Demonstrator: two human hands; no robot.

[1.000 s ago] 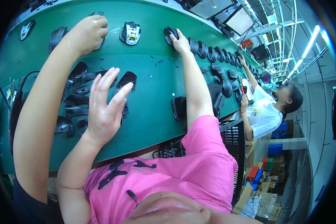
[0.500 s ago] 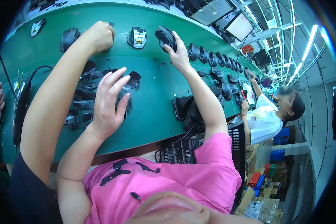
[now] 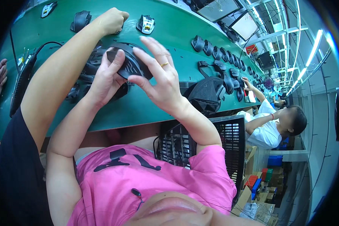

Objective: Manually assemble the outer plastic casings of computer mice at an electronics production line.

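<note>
A black, curved plastic shell like a computer mouse's is tilted up in front of me over the green table. My left hand grips its left side, with the thumb up along the edge. On the other side, my right hand, wearing a ring, has its fingers spread. Its thumb tip is at the shell's lower edge; whether it touches I cannot tell. Beneath and left of the shell lie several dark plastic parts, partly hidden by my left hand and another person's arm.
A co-worker's arm crosses at left, its closed hand far up the table. Black shells stand in a row at right, near a black bag. A white-and-black mouse base lies beyond. A black crate stands beside me.
My right hand has brought the black shell from the far side of the table towards me. My left hand now grips it, and the right hand's fingers have spread.
</note>
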